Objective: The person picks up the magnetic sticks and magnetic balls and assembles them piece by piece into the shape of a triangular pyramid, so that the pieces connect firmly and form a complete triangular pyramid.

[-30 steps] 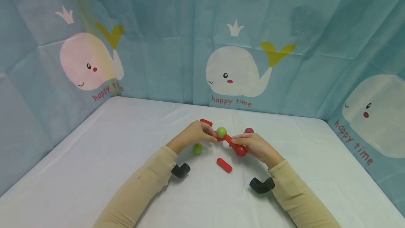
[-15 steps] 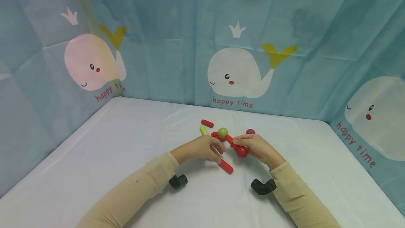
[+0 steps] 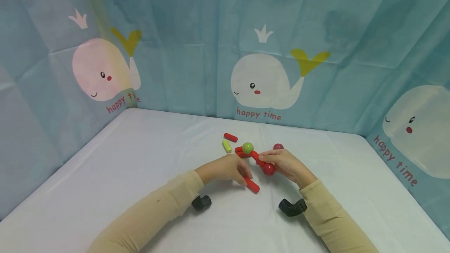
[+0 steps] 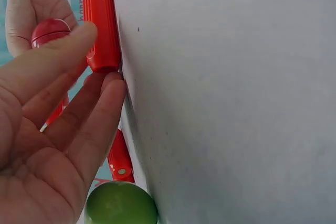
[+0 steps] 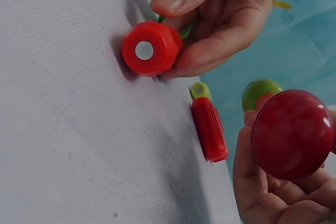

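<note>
Red stick [image 3: 252, 186] lies at the parted fingers of the nearer left hand [image 3: 230, 168], long axis slanting away rightward; the right hand [image 3: 286, 164] pinches another red rod [image 3: 256, 156].

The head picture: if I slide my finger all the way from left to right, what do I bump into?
Pinkish whale → left black piece → yellow-green stick → green ball → red ball → right black piece → rightmost whale. I skipped things that overlap sideways.
</note>
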The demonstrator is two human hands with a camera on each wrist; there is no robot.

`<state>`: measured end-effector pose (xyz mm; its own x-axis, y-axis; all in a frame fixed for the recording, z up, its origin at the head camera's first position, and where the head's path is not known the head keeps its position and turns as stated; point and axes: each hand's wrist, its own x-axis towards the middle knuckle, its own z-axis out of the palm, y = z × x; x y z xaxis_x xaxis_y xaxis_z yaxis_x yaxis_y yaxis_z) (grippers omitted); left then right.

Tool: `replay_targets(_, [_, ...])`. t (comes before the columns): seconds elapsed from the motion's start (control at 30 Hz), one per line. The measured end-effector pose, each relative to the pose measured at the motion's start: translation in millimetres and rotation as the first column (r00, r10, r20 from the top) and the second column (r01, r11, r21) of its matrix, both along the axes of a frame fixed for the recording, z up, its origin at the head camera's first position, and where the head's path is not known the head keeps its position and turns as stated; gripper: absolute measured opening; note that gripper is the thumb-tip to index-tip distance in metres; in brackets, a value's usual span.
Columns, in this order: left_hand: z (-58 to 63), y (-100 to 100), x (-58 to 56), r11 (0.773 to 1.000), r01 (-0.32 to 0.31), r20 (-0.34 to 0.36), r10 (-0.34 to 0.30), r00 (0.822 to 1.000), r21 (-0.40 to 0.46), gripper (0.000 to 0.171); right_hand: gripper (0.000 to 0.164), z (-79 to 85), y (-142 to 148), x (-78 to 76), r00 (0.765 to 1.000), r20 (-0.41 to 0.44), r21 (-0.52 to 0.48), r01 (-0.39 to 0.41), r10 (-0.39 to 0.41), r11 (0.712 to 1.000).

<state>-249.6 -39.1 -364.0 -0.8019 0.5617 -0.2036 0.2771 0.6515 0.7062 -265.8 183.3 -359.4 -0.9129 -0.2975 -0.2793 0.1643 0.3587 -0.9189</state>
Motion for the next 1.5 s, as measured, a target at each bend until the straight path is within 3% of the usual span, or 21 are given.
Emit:
replay_targets(0.2, [0.2,-1,0.5,0.999,-0.009,-0.013,0.009,1.0,-0.041,0.011,0.041,0.3,-1,1.2,1.0,0.002,-0.017,-0.003,0.003,1.0])
replay_targets(0.53, [2.5,-4,9.3,0.991,-0.076,0.0,0.076,0.997,-0.11,0.011,0.041,-2.9,1,1.6,1.0,-0.001,-0.017,-0.023,0.023,1.0])
replay_targets(0.97, [0.8,-20,4.2,0.983,-0.165,-0.004,0.165,0.986,-0.086,0.012,0.04,-3.1,1,0.7,1.0,0.002,-0.027,-0.018,0.018,0.999])
replay_targets(1.2, [0.8,-23,1.6,0.98,-0.182,-0.013,0.181,0.983,-0.077,0.012,0.04,-1.5,0,-0.8,1.0,0.001,-0.013,-0.018,0.018,1.0])
replay_targets(1.5, [2.7,-21,3.8,0.969,-0.231,0.031,0.234,0.972,-0.09,0.013,0.04,0.6,-1,0.1,1.0,0.008,-0.024,-0.011,0.011,1.0])
